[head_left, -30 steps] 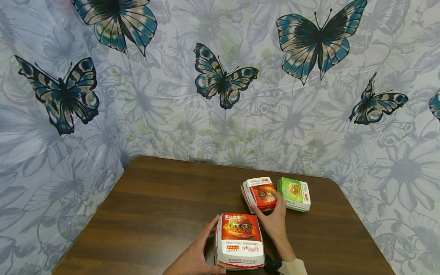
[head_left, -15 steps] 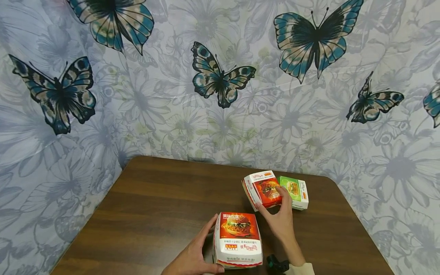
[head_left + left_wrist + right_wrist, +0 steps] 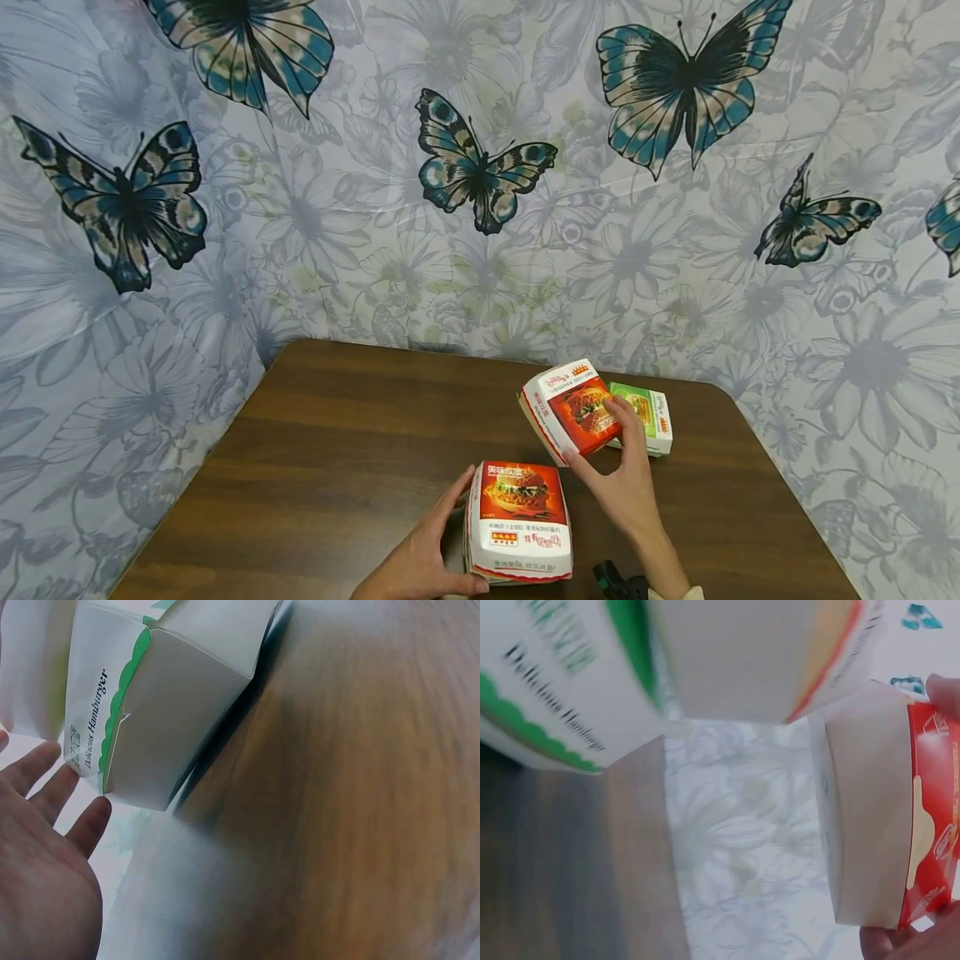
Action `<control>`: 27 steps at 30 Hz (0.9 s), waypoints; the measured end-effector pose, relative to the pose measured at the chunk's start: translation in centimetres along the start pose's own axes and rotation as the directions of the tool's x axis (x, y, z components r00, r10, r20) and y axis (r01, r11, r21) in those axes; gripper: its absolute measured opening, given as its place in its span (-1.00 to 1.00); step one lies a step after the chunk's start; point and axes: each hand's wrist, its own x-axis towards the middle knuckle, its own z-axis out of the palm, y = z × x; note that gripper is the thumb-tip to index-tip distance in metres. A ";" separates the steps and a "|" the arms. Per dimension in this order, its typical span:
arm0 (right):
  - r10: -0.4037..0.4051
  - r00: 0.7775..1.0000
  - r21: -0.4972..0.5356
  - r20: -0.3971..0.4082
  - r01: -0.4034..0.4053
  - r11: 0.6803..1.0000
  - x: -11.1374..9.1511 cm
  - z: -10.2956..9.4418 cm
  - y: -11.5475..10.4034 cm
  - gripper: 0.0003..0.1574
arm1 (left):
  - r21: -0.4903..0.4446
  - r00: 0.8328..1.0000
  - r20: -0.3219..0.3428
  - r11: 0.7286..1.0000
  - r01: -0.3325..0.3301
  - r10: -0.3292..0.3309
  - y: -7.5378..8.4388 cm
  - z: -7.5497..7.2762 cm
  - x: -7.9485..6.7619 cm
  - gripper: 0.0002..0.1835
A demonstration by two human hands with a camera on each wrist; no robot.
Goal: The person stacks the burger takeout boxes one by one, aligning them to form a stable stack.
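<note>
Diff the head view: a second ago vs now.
The right-hand grip has lifted the far red box, turning it counterclockwise; it now hides part of the green box. Unchanged: left-hand grip against the front stack; green box in place.

Place: indoor spot; home or studio, you cannot tell. Beneath your right grip: one bench, brown wood-grain top, rounded far corners. Beyond that grip: one pale floral wall covering, lightly creased, printed with blue-and-tan butterflies.
</note>
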 end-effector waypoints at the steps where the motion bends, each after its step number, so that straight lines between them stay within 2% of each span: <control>1: -0.002 1.000 0.013 0.015 0.002 1.000 0.0 -0.2 -0.2 0.15 | 0.000 1.000 0.000 1.000 -0.003 0.003 0.0 0.0 0.0 0.37; 7: -0.062 0.997 0.100 0.052 0.057 0.993 -0.2 -1.4 -1.3 0.19 | 0.021 1.000 -0.007 0.999 -0.029 0.030 -0.1 0.1 0.0 0.39; 13: -0.123 0.990 0.139 0.068 0.112 0.984 -0.5 -2.4 -1.9 0.19 | 0.000 1.000 0.001 1.000 0.009 -0.009 -0.1 0.1 0.0 0.38; 16: -0.170 0.979 0.153 0.115 0.152 0.977 -0.8 -2.9 -2.2 0.18 | 0.015 1.000 -0.003 0.999 -0.028 0.028 -0.2 0.1 0.0 0.37; 20: -0.260 0.950 0.186 0.175 0.228 0.956 -1.3 -3.2 -2.6 0.21 | 0.014 0.999 -0.008 0.999 -0.046 0.046 -0.3 0.1 0.0 0.37; 24: -0.358 0.905 0.263 0.230 0.297 0.918 -1.7 -3.4 -3.0 0.23 | 0.009 0.999 -0.006 0.999 -0.049 0.049 -0.3 0.1 0.0 0.36; 27: -0.404 0.872 0.307 0.276 0.318 0.897 -2.0 -3.5 -3.1 0.21 | 0.008 0.999 -0.006 0.999 -0.054 0.054 -0.4 0.1 0.0 0.35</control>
